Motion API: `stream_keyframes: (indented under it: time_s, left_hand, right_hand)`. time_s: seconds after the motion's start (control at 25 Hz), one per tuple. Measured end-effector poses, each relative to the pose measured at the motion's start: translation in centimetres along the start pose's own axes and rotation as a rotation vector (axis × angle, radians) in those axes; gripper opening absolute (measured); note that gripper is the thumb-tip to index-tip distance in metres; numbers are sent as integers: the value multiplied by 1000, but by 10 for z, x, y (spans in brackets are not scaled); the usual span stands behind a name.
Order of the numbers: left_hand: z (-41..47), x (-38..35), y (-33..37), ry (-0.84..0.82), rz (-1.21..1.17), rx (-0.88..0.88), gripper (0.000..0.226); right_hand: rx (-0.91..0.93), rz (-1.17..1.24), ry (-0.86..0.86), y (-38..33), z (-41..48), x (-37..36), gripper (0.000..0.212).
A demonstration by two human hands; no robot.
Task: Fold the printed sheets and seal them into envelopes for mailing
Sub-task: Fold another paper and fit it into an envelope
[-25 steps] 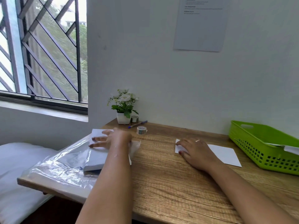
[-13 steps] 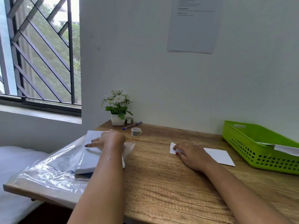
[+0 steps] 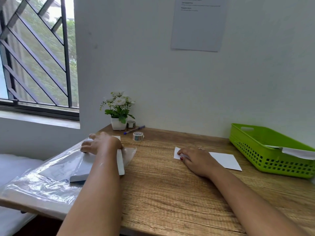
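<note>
Soft daylight enters from the barred window (image 3: 39,53) at upper left, filling the room evenly and leaving the pale wall (image 3: 153,65) flat and slightly cool in tone. Glare streaks the crumpled clear plastic wrap (image 3: 42,183) at the desk's left end, and the left forearm (image 3: 95,184) carries a faint sheen. Shadows on the wooden desk (image 3: 170,193) are weak and diffuse. The foliage beyond the window is washed out and hazy. Wide-angle distortion bows the window bars and stretches both forearms near the bottom edge; text on the wall-mounted sheet (image 3: 197,24) is too soft to read
</note>
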State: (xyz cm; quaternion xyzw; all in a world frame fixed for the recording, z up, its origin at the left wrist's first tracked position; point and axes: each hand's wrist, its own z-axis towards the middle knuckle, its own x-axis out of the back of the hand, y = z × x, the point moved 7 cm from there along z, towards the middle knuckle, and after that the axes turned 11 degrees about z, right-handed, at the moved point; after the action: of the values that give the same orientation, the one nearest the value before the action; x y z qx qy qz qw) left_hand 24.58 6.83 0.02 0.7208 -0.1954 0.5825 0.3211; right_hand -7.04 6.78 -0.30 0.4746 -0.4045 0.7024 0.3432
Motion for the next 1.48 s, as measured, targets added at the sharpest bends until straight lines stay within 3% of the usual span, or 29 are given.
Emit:
stream_keyframes:
  time_s: [0.44, 0.56, 0.64, 0.8, 0.96, 1.04, 1.08, 1.16, 1.24, 1.36, 1.48]
  left_hand:
    - [-16, 4, 20, 4, -57, -152, 59]
    - [-37, 24, 33, 209, -96, -252, 42]
    - [-63, 42, 47, 361, -94, -332, 42]
    - [-124, 71, 78, 643, -248, -601, 66]
    - [-190, 83, 92, 766, -820, -1077, 56]
    - [-203, 71, 105, 725, -884, -1266, 41]
    - [-203, 60, 114, 702, -815, -1319, 36]
    - [-194, 41, 132, 609, -677, -1351, 34]
    - [-180, 28, 138, 449, -630, -1314, 25]
    - [-158, 13, 144, 260, -653, -1302, 29]
    - [-151, 9, 147, 70, -679, -1324, 62]
  right_hand:
    - [-9, 19, -17, 4, -1, -1, 36]
    - [-10, 31, -18, 4, -1, -1, 36]
    - [-11, 34, -9, 3, -1, 0, 36]
    - [-35, 42, -19, 3, -3, 3, 37]
    - [-64, 435, 91, 0, -4, 15, 55]
    - [-54, 688, 200, 1, -3, 27, 71]
    - [-69, 830, 269, 7, -2, 33, 69]
    - [-191, 1229, 425, 27, -5, 44, 41]
    - [-333, 1561, 513, 46, -13, 49, 36]
    - [-351, 1674, 438, 59, -21, 54, 48]
    - [-306, 1739, 366, 59, -21, 57, 51]
